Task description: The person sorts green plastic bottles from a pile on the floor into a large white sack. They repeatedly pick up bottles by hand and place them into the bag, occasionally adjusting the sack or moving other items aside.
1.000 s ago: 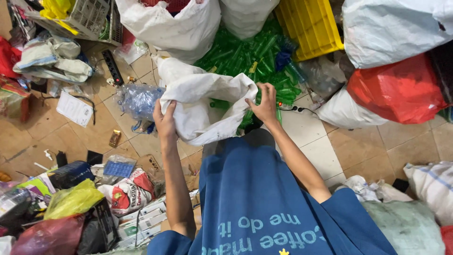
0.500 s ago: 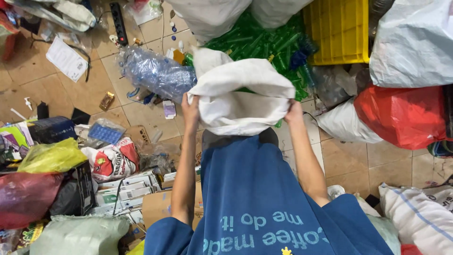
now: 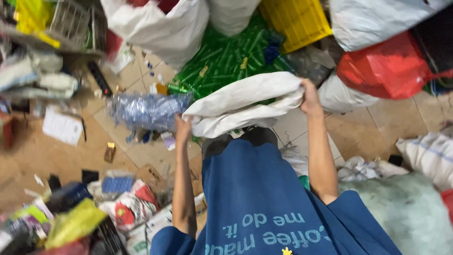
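Both hands, left hand [image 3: 181,130] and right hand [image 3: 309,97], grip the white sack [image 3: 245,104], now stretched wider than before

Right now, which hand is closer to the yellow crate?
The right hand. It grips the white sack at its right end, just below the yellow crate. The left hand holds the sack's other end, farther away, beside the clear bag of bottles.
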